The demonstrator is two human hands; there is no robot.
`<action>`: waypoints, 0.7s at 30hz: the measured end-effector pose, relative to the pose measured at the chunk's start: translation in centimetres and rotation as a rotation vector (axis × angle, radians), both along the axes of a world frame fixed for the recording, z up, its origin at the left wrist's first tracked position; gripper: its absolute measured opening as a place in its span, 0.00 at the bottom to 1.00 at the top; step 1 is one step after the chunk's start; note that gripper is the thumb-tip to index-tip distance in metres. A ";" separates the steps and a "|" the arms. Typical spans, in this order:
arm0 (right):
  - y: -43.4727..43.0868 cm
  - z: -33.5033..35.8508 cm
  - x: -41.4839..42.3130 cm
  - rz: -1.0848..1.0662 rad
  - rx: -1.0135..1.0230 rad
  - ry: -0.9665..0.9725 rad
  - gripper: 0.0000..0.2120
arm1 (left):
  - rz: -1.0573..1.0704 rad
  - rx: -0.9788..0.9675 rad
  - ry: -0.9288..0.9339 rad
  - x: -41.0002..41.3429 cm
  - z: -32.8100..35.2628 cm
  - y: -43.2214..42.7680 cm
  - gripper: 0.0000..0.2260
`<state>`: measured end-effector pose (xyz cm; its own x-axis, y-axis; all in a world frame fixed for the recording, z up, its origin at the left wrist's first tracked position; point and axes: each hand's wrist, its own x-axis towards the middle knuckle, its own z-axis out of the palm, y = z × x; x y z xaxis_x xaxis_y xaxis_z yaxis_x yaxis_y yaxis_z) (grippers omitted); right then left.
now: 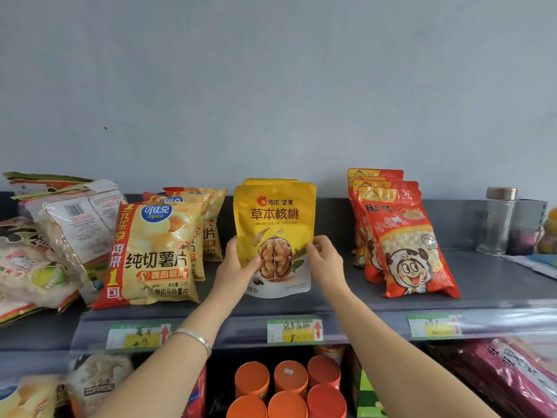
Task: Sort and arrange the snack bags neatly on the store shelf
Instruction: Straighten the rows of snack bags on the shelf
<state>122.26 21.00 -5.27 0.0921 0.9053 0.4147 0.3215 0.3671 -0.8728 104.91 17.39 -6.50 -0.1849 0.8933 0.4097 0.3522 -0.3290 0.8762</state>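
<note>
A yellow walnut pouch stands upright on the shelf, about midway along its length and close to the front edge, with its printed face turned outward. Both grips hold it low down. The left grip clasps the pouch's left edge, with the thumb laid across the front beside the walnut picture and the fingers tucked behind. The right grip pinches the right edge at about the same height, its fingertips curled onto the front of the pouch. The pouch thus sits between the two grips, with its upper half rising clear above them. A second yellow pouch stands right behind it, only its top showing. Toward the left end of the shelf a row of potato chip bags leans back one behind another, just beside the left grip. Past them, loose bags lie in a jumbled pile. Toward the right end, well apart from the right grip, a row of red bags with a cartoon face leans the same way, and a glass jar stands near the back right corner. A price tag hangs on the front edge directly below the pouch. A silver bracelet circles the left wrist. Orange-lidded tubs fill the level beneath.
</note>
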 end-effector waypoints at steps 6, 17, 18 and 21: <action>-0.4 -0.2 0.7 -0.115 0.058 0.150 0.13 | -0.045 -0.016 0.132 0.5 -0.5 0.4 0.20; 0.2 -0.4 1.0 -0.095 0.055 0.367 0.14 | -0.034 0.046 0.013 0.0 -0.1 0.6 0.17; 0.3 -0.4 1.3 -0.086 0.063 0.374 0.15 | -0.025 0.061 -0.003 -0.2 0.1 0.7 0.16; 1.0 0.5 2.3 -0.082 0.106 0.381 0.13 | 0.012 0.165 -0.031 -0.5 1.5 1.1 0.12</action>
<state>124.55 22.04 -4.73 0.3271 0.8426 0.4279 0.0143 0.4483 -0.8938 104.43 18.45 -4.96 -0.2105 0.8117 0.5448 0.3305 -0.4654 0.8211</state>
